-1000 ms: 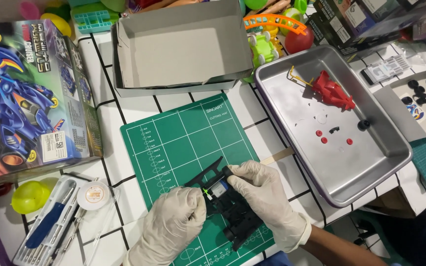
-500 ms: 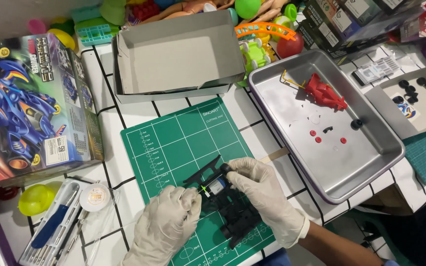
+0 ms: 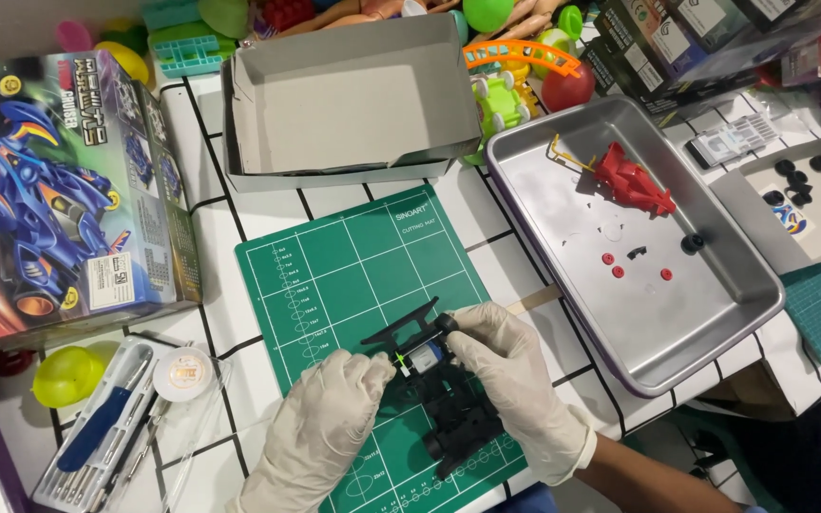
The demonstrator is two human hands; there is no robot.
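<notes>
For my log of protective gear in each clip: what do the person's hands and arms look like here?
Both the left hand and the right hand wear thin, off-white disposable gloves, slightly wrinkled, ending in cuffs just past the wrists. The right forearm beyond its cuff is bare, with no sleeve in view. No watch, rings or markings show on the gloves.

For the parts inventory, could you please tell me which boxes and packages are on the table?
Model car box: far left, rectangular, blue racer artwork.
Open cardboard box: top centre, grey, empty.
Dark boxes: top right, stacked, pale labels.
Clear tool case: bottom left, blue-handled tool inside.
</notes>
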